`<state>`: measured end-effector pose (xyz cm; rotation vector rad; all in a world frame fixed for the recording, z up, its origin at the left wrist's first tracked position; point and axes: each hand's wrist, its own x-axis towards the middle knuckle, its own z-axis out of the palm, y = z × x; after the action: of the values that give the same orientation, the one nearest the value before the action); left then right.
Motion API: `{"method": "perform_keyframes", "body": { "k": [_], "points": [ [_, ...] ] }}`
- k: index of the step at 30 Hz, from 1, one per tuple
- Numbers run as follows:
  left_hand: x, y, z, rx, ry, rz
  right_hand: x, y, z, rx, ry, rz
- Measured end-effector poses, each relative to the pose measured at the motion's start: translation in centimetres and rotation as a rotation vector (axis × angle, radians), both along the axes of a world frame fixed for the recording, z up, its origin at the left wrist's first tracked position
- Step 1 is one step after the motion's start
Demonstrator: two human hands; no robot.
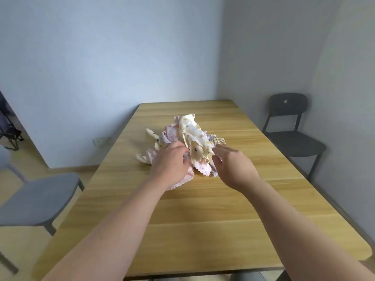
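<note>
head view | worn on head | faces forward and down | table [203, 209] close below

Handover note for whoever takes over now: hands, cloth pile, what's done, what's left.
Left hand: lies on the near left of the cloth pile, fingers curled into it. The grip itself is hidden.
Right hand: open, fingers loose, at the near edge of the cream dotted cloth, holding nothing.
Things: the pile lies mid table, with the cream dotted cloth on top and a checked cloth at its right edge.
Done: nothing separated or folded; all one crumpled heap.
Left: probably lift off the cream dotted cloth, then work through the rest.
</note>
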<state>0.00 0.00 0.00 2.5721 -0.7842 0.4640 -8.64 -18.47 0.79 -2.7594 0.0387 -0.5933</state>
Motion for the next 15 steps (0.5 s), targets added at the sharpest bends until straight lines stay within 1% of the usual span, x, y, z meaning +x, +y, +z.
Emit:
{"method": "perform_keyframes", "body": {
  "k": [2,5,11,15],
  "points": [
    [0.7,-0.4,0.0,0.064,0.03,0.014,0.1,-0.4,-0.1,0.015,0.061,-0.001],
    [2.0,-1.4,-0.1,0.14,0.097,0.043,0.7,-0.8,-0.6,-0.041,0.167,0.028],
    [4.0,-3.4,0.2,0.209,0.199,0.067,2.6,-1.1,-1.0,-0.05,0.176,0.05],
    [5.6,-4.1,-0.7,0.245,0.231,0.098,3.6,-1.5,-1.2,-0.033,0.164,0.054]
  ]
}}
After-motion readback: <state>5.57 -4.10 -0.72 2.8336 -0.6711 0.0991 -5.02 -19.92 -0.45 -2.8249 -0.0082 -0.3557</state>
